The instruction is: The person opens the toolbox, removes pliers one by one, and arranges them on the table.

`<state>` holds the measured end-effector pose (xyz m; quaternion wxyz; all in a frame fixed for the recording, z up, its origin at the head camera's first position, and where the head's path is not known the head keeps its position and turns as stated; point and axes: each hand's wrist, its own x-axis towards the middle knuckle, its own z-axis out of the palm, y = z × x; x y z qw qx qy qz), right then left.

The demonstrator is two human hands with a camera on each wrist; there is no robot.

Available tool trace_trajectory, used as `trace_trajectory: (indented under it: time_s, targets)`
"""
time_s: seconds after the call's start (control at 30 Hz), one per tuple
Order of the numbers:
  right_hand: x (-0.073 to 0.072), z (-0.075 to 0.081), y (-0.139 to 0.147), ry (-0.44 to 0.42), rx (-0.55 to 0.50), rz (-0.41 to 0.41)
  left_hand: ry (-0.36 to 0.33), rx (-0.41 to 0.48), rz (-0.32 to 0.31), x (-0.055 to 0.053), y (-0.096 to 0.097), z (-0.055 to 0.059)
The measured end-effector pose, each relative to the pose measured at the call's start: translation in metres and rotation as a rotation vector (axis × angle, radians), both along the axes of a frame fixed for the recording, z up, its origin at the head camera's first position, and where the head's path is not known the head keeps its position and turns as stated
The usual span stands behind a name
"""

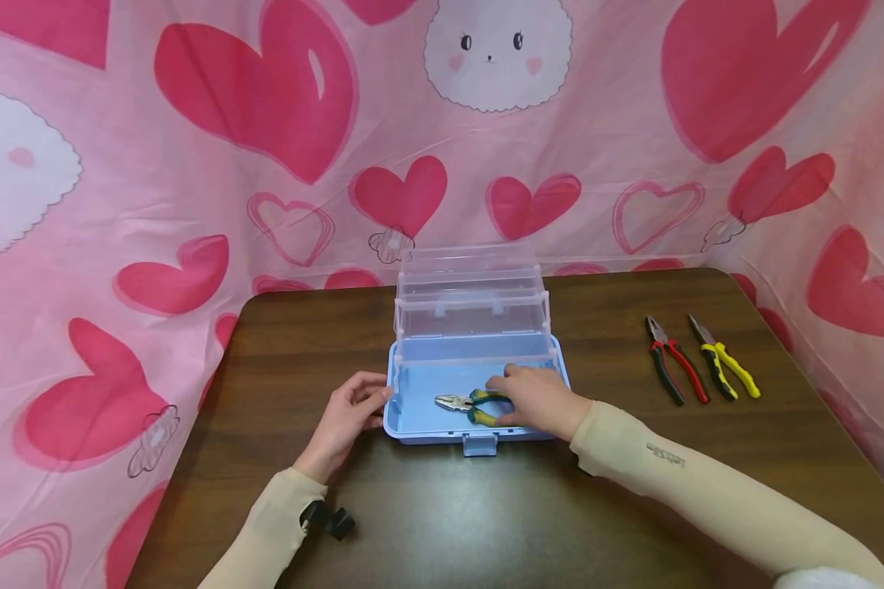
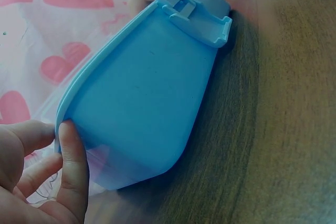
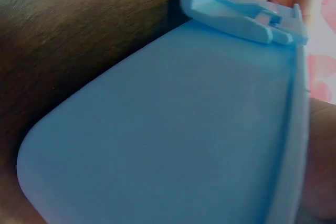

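A light blue plastic toolbox (image 1: pixel 430 421) sits on the table with its clear lid and trays raised at the back. My left hand (image 1: pixel 348 419) pinches the rim at its left end; the left wrist view shows thumb and fingertips (image 2: pixel 71 135) on either side of that rim. Inside the box lie combination pliers (image 1: pixel 454 402) with green and yellow handles, jaws toward the left. Reaching over the box's right side, my right hand (image 1: pixel 543 401) grips the handle ends between thumb and fingers. The right wrist view mostly shows the box's front wall (image 3: pixel 173 124).
To the right on the brown table (image 1: pixel 633 491) lie red-and-black handled pliers (image 1: pixel 676 360) and yellow-and-black long-nose pliers (image 1: pixel 722 356). The box's front latch (image 1: pixel 480 445) hangs down. A pink heart-patterned cloth (image 1: pixel 471 131) stands behind and on both sides.
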<state>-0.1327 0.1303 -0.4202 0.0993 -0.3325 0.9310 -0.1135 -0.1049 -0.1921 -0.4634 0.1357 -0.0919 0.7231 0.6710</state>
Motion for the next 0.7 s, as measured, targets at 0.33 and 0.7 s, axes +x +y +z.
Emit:
trace_trajectory:
  time_s: [0.33,0.7]
  targets:
    - [-0.003,-0.002,-0.008,-0.068,0.046,0.012,-0.003,0.003,-0.002,0.000,0.000,0.001]
    - [-0.007,-0.006,-0.012,-0.072,0.076,0.024,0.006,0.002,-0.002,-0.001,0.000,0.001]
